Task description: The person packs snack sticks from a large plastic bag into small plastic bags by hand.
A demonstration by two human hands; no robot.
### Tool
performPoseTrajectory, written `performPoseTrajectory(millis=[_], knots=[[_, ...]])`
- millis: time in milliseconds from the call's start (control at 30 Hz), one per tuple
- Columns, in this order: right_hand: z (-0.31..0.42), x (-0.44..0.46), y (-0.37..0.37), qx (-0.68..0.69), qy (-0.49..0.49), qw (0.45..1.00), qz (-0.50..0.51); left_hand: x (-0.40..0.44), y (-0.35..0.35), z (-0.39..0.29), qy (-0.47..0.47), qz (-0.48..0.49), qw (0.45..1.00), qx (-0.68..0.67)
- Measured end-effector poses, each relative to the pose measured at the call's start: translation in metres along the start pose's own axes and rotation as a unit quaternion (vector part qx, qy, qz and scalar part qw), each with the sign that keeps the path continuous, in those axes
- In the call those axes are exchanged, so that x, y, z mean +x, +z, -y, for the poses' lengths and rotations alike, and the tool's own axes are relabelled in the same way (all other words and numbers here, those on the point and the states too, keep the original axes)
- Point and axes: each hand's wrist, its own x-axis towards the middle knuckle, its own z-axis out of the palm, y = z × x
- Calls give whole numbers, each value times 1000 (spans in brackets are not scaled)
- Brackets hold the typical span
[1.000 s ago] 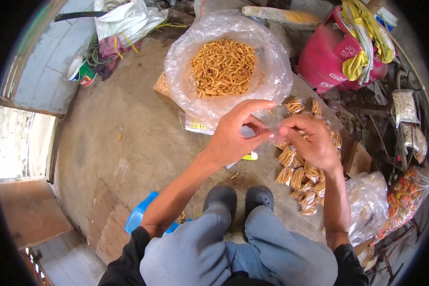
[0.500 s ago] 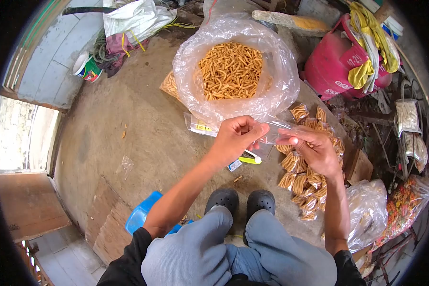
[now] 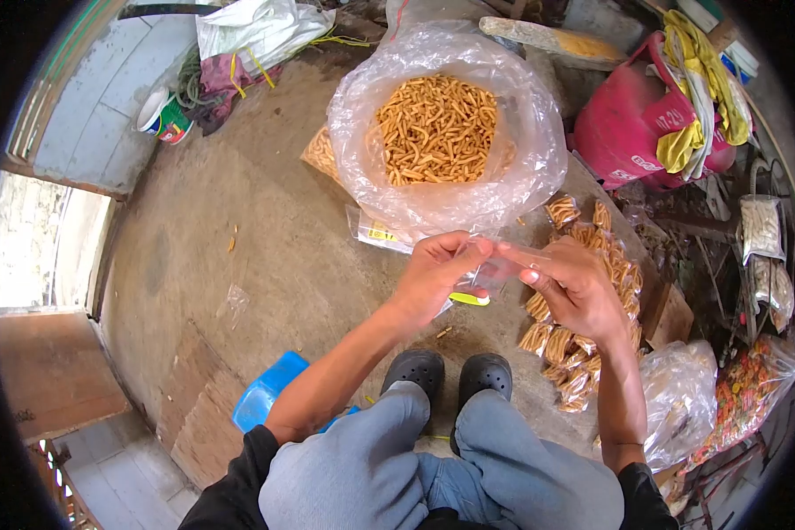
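A small clear plastic bag [image 3: 488, 272] is stretched between my hands. My left hand [image 3: 435, 278] pinches one side of it between thumb and fingers. On its other side my right hand [image 3: 574, 287] touches the film, with the fingers pointing left and the thumb below. Just beyond my hands stands a large open clear bag [image 3: 534, 168] full of brown stick snacks [image 3: 436, 128]. Small filled packets [image 3: 556, 344] lie in a pile beneath and beside my right hand. Partly hidden under my left hand is a yellow-green and white object [image 3: 470, 299].
A blue plastic item [image 3: 269, 389] lies by my left forearm. Pink gas cylinders [image 3: 623, 115] draped with cloths stand at the back right. Plastic bags [image 3: 676, 397] lie at the right. A small bucket [image 3: 163, 117] and white sack [image 3: 261, 34] are at the back left.
The small bag, bunched at my fingertips a second ago, is now spread between both hands. My left fingers have closed onto it. The view has shifted slightly.
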Motion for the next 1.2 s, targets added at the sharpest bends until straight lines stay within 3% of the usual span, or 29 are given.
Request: performPoseTrajectory(millis=[100,333,367,400,433,467,500,633,700,833,900,1000,1067,1133,1200], knots=[[1,3,-4,-39,7,999,18,-1,-2,-3,-24,-12,1000,6],[-13,5,3,-9,4,999,-43,2,-12,-11,-83,-1,996,-42],[-13,5,3,-7,16,998,-58,1,-10,-7,50,-21,992,112],[-13,6,3,-5,17,998,-57,1,-7,-6,180,-39,947,262],[-11,7,1,-21,18,999,-36,0,-6,-8,179,-40,947,262],[-9,9,0,-37,18,999,-14,-3,4,-23,251,-24,866,432],[-6,11,0,-35,19,999,-13,-4,8,-31,313,-7,749,584],[4,22,12,-56,0,998,21,4,15,-20,320,9,758,569],[1,25,14,-52,-9,999,10,9,12,-10,227,-32,837,497],[-10,36,8,-12,5,999,38,13,2,-4,232,-30,842,486],[-13,41,5,-4,1,999,47,12,0,-6,145,-26,866,479],[-21,51,5,9,-3,999,42,17,-9,0,175,-26,871,459],[-30,63,8,117,40,992,7,16,-10,-2,141,-26,886,441],[-41,87,12,113,148,982,-19,17,-12,-4,108,-25,900,422],[-65,122,28,121,155,980,-34,20,-12,-3,125,-27,904,408]])
